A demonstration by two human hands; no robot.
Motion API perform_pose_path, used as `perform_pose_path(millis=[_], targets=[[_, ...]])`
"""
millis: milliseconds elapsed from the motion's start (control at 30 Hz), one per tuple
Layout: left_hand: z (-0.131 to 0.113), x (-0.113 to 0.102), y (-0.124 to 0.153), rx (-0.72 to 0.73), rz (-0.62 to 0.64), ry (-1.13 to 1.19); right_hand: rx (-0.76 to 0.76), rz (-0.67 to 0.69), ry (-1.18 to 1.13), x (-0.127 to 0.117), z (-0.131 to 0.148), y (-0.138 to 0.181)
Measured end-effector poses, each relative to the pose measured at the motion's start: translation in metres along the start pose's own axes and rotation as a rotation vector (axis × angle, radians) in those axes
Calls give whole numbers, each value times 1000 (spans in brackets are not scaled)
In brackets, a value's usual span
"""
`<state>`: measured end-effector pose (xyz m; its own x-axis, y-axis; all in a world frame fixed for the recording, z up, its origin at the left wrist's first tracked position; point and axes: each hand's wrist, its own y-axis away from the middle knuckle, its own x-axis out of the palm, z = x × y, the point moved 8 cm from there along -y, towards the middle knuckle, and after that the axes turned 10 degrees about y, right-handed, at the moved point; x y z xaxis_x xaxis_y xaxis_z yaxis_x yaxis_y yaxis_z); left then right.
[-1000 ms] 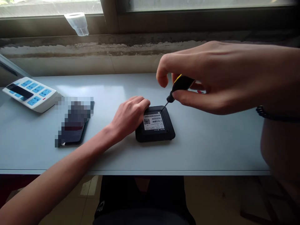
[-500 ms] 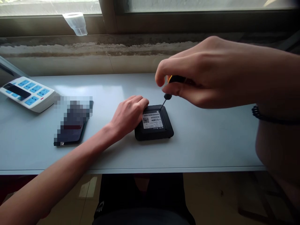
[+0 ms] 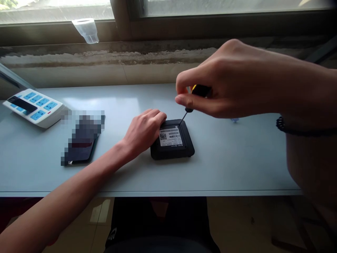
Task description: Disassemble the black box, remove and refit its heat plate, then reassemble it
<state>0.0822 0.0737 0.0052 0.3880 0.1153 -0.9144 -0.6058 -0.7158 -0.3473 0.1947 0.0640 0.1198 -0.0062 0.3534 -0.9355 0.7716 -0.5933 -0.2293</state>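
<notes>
A black square box (image 3: 186, 147), with rounded corners and a white printed label (image 3: 170, 137) on its upper face, lies flat on the white table. My left hand (image 3: 144, 128) grips its far left side, the fingertips hidden behind the edge. Above the box, my right hand (image 3: 210, 82) is closed round the black and yellow handle of a screwdriver (image 3: 201, 90). The thin shaft slants down to the left, and its tip meets the box near the far edge, just above the label. Whether a screw sits under the tip I cannot tell.
A dark phone (image 3: 81, 144), partly pixelated, lies left of my left forearm. Farther left stands a white power strip (image 3: 37, 109) with blue sockets. A small bluish item (image 3: 235, 120) lies below my right wrist. A clear plastic cup (image 3: 86, 31) is by the window frame.
My right hand has rolled slightly round the screwdriver, thumb and fingers shifting on the handle. The tip stays at the same spot on the box. The small bluish item has come into sight.
</notes>
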Motion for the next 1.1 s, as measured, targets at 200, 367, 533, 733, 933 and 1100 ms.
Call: perform_pose_path(millis=[200,367,533,733,933,1100], targets=[[-1,-1,0,27,-9,-7,-18,34,-10,3,-1,1],[-1,-1,-1,16,-6,-16,8,40,12,1,2,0],[-2,-1,-1,16,8,-21,-29,19,-1,-1,5,-2],[-2,-1,-1,-5,26,-44,-55,21,-16,0,5,-2],[-2,-1,-1,5,15,-44,-19,34,120,2,-4,3],[-3,-2,0,16,2,-26,4,74,3,5,-8,4]])
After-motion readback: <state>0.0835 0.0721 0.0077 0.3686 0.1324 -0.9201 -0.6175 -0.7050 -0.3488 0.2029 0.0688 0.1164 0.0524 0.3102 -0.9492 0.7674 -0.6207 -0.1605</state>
